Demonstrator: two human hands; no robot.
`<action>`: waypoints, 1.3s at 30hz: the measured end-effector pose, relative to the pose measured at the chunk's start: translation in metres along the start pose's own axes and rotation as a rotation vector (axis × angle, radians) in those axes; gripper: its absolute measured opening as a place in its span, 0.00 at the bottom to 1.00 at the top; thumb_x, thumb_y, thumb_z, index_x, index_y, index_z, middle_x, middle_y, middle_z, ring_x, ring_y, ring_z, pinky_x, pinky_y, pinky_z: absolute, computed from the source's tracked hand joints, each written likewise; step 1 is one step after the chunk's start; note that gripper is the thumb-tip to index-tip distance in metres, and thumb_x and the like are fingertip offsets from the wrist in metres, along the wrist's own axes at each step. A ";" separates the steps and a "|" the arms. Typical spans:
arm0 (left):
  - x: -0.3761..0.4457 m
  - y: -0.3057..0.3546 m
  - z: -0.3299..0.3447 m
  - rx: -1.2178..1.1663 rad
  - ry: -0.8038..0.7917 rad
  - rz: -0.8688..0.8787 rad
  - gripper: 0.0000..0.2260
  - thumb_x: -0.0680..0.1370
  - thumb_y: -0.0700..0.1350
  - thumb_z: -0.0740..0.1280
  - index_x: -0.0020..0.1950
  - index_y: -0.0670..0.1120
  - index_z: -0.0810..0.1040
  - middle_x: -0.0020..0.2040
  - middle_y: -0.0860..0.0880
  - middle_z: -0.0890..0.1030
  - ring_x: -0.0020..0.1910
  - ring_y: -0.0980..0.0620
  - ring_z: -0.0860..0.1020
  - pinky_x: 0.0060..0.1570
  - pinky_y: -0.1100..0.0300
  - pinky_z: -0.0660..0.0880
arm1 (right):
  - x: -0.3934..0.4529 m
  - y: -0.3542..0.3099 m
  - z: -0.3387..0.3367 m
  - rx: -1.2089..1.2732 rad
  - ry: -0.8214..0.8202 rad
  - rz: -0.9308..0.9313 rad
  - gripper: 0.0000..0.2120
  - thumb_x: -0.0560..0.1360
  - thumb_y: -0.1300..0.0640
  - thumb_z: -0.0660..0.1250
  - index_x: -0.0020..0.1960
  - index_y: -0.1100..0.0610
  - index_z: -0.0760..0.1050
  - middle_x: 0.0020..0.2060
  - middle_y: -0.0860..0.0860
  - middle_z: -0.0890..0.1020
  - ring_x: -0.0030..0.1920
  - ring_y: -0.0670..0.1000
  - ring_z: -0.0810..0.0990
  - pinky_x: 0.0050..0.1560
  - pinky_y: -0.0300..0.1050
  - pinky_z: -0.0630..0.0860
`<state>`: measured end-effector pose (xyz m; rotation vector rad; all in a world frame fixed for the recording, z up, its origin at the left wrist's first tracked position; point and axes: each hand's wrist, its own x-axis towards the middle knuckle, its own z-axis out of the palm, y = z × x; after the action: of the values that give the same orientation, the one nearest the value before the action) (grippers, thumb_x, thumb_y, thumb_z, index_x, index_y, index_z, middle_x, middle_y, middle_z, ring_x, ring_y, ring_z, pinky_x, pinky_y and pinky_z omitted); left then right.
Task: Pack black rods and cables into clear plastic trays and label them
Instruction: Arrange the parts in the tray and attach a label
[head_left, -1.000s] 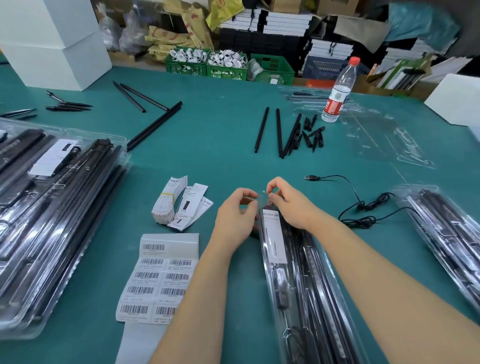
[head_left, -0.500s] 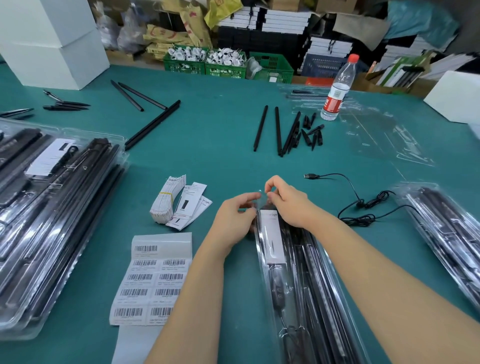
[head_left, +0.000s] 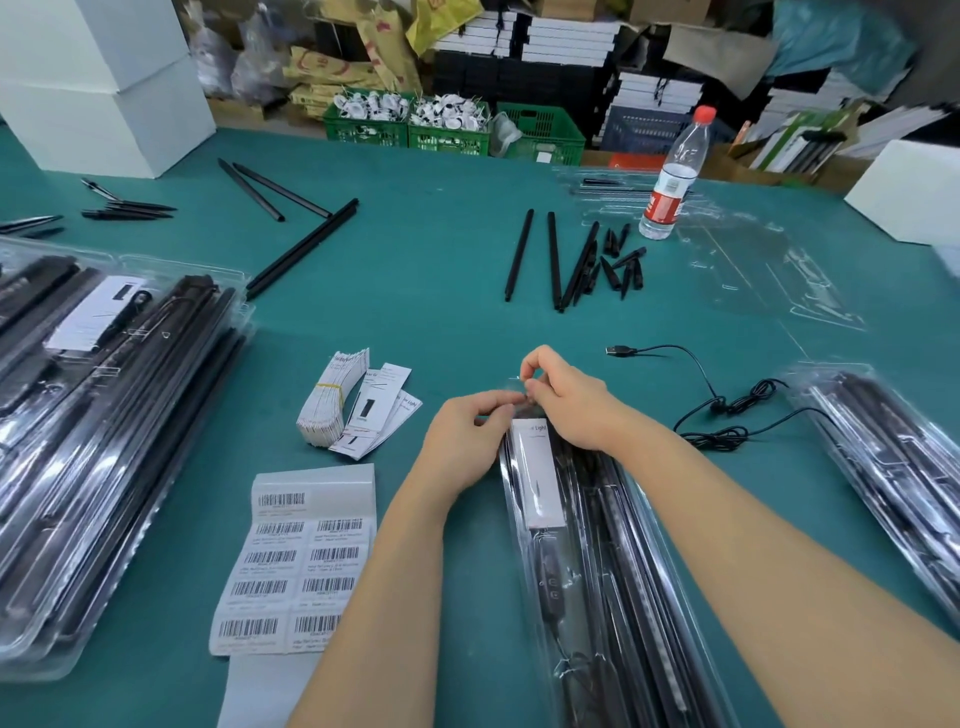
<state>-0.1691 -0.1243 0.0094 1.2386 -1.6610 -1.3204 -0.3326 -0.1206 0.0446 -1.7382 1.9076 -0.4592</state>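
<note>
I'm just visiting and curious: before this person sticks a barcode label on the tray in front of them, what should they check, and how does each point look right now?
1. Tray in front filled with rods and cable: ok, black parts and a white card show inside.
2. Top end of that tray closed: cannot tell; left hand and right hand both pinch the clear plastic there.
3. A hand free to take a label: not ok, both are busy.
4. Barcode label sheet within reach: ok, it lies just left of the left arm.
5. Labels left on the sheet: ok, several rows show.
</note>
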 end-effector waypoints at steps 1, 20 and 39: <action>0.000 0.000 -0.002 0.007 -0.030 -0.010 0.13 0.81 0.45 0.62 0.54 0.60 0.85 0.36 0.60 0.81 0.35 0.56 0.75 0.46 0.51 0.78 | 0.000 0.000 0.000 -0.007 -0.003 -0.002 0.08 0.84 0.52 0.52 0.49 0.40 0.64 0.44 0.47 0.79 0.48 0.49 0.71 0.59 0.51 0.65; 0.002 -0.003 0.002 0.182 -0.043 0.034 0.09 0.78 0.45 0.64 0.43 0.56 0.81 0.31 0.57 0.76 0.29 0.55 0.71 0.37 0.57 0.73 | 0.000 0.004 0.007 0.004 0.050 0.096 0.08 0.83 0.49 0.53 0.51 0.37 0.69 0.51 0.48 0.73 0.60 0.58 0.65 0.57 0.52 0.64; -0.002 0.001 0.013 -0.042 0.155 0.103 0.09 0.84 0.46 0.57 0.53 0.58 0.74 0.42 0.55 0.81 0.35 0.64 0.74 0.33 0.71 0.69 | 0.014 -0.018 -0.026 -0.029 -0.025 -0.039 0.10 0.83 0.51 0.59 0.52 0.39 0.77 0.56 0.52 0.80 0.50 0.51 0.69 0.56 0.50 0.68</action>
<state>-0.1809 -0.1184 0.0067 1.1828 -1.5589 -1.1619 -0.3337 -0.1391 0.0743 -1.7944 1.8743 -0.4246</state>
